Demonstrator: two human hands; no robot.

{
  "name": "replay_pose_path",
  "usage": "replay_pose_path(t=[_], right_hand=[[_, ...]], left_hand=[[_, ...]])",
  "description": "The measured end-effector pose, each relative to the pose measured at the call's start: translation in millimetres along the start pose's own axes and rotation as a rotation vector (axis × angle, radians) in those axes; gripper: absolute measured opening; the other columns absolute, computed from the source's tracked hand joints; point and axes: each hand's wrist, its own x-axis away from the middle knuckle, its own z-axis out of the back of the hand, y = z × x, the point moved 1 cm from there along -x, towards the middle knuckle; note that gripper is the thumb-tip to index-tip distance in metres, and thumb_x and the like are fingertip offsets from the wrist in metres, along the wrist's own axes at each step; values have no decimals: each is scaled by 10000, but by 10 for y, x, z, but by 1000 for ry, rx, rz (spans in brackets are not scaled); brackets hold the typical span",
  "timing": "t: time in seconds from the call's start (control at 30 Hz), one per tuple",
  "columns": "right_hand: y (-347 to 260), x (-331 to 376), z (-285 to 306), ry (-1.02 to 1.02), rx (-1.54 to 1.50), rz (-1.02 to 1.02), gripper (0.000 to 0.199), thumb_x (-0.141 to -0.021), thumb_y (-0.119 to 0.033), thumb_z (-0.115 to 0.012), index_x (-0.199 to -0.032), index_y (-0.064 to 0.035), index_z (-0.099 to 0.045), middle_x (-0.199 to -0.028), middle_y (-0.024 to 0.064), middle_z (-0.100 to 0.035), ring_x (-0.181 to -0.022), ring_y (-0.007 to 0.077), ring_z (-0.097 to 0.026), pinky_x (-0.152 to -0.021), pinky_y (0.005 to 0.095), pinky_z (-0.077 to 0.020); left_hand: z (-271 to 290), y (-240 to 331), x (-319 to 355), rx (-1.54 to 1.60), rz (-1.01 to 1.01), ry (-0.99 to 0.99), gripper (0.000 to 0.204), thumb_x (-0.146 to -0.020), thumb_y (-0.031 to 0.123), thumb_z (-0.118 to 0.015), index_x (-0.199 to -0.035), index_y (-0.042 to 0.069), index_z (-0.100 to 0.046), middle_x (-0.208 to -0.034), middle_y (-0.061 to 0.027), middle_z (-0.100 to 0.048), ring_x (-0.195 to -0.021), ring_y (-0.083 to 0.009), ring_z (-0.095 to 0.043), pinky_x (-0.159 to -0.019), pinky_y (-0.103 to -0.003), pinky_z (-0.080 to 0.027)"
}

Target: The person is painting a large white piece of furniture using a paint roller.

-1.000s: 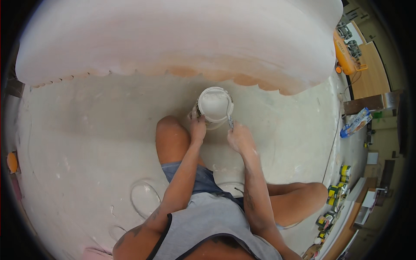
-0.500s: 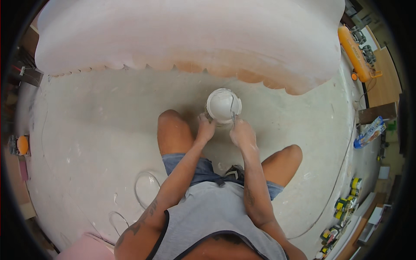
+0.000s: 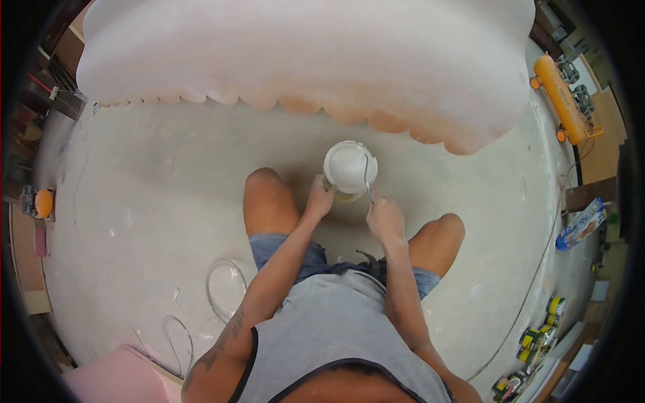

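Bucket (image 3: pixel 349 168), round, white contents, centre of frame on floor (image 3: pixel 148 201), just below scalloped edge of large pale form (image 3: pixel 302 60) filling upper frame. Left hand (image 3: pixel 320 199) curled against bucket's left side, gripping the wall. Right hand (image 3: pixel 384 218) just below-right of bucket, closed round thin metal tool (image 3: pixel 367 180) (kind not discernible) slanting up over the rim into the white contents. Bare knees either side, grey vest and denim shorts at lower centre. Yellow cylinder (image 3: pixel 563 94) at upper right. Orange object (image 3: pixel 43 203) at left edge. White ring marks (image 3: pixel 225 289) on floor at lower left. Yellow-and-black items (image 3: pixel 537 336) at lower right.
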Motion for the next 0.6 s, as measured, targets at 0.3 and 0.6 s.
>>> replay_pose_path(t=[0.3,0.6], right_hand=[[128,31,-121,23,31,12,439,-982,-150,-535,-1418,-108,-573,-1095,226,-704,-1002,407,-698,-885,514,-553],[136,-26,-191,79,26,37,422,-985,-180,-552,-1402,-125,-584,-1046,212,-708,-982,400,-696,-855,513,-555]], left_hand=[[-60,-54,45,71,-19,19,558,-962,231,-653,-1401,-59,-467,-1423,-321,-525,-1360,-436,-492,-1130,-448,-386],[3,-31,28,43,-3,-29,624,-989,276,-624,-1480,-43,-407,-1442,-326,-516,-1380,-442,-479,-1146,-438,-377]])
